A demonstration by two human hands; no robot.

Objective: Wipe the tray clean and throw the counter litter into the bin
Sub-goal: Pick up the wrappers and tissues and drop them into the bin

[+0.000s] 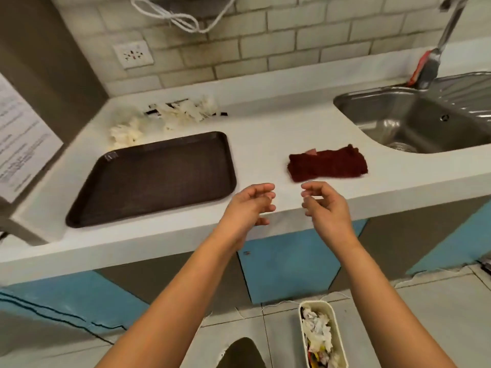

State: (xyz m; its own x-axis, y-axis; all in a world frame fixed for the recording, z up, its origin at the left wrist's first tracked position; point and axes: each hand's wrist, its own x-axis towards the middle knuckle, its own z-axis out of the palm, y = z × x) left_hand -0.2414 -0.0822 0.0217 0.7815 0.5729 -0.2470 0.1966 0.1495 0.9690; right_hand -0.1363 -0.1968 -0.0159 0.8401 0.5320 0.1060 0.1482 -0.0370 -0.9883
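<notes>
Fingers loosely curled on your left hand [249,205] and right hand [326,203], holding nothing, at the counter [265,139] front edge. Brown tray [151,179] left, red cloth [328,163] right, paper litter [159,120] behind tray. Bin [322,335] on floor. Wall notice [18,139] text unreadable.

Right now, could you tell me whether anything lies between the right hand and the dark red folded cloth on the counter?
Nothing visible does. The right hand hovers over the white counter's front edge, holding nothing, and the dark red folded cloth lies just beyond its fingertips. Only bare counter separates them.
</notes>
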